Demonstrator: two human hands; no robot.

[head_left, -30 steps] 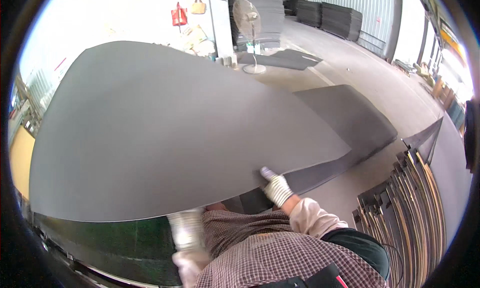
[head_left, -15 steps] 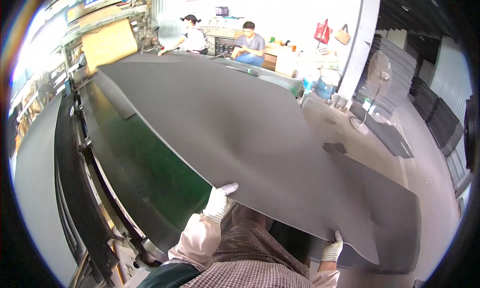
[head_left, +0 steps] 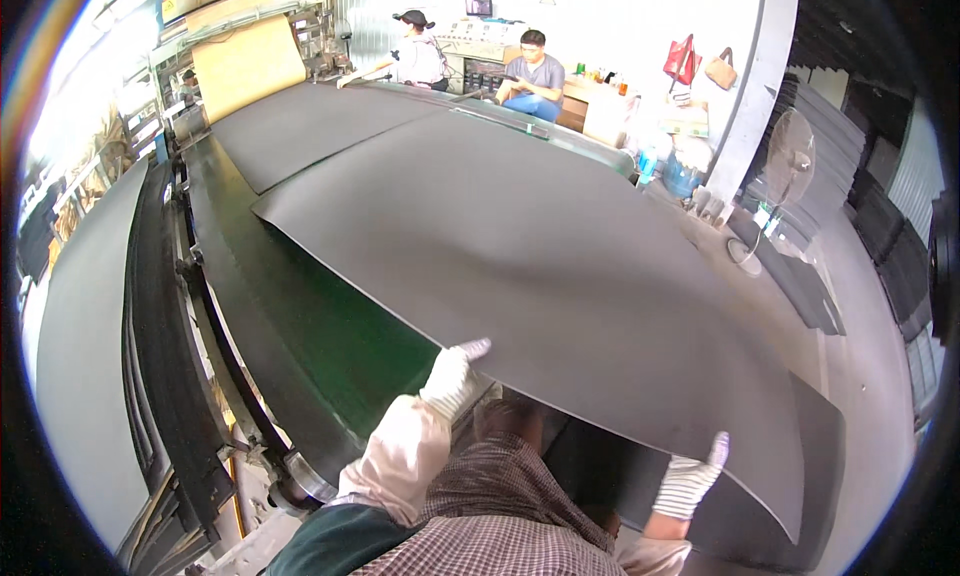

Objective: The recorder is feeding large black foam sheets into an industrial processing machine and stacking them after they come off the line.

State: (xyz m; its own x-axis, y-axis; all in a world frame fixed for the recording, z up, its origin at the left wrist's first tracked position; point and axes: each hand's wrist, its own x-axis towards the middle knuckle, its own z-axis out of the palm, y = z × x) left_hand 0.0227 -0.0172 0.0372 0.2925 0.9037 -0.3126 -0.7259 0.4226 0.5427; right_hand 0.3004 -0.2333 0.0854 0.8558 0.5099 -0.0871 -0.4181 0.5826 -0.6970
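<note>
A large dark grey foam-like sheet [head_left: 520,236] stretches across the view, its surface gently rippled. My left hand [head_left: 452,378], in a white striped glove, grips its near edge around the middle, thumb on top. Further right, my right hand [head_left: 690,481] pinches the same edge near the sheet's right corner, with its thumb up over the top. The fingers of both hands are hidden below the sheet. Under its left side shows a dark green belt [head_left: 345,351]. A second grey sheet [head_left: 320,126] lies on the belt's far part, apart from the held one along a slanted gap.
Along the left run a metal machine rail [head_left: 215,326] and a pale grey stack of sheets [head_left: 85,306]. Another dark sheet [head_left: 825,446] lies beneath the held one at right. Two people are beyond the belt, one seated [head_left: 535,81]. A fan [head_left: 790,161] stands at the right.
The held sheet has come toward me and to the right, and a gap now shows between it and the far sheet. My right hand has risen slightly, with both hands keeping hold.
</note>
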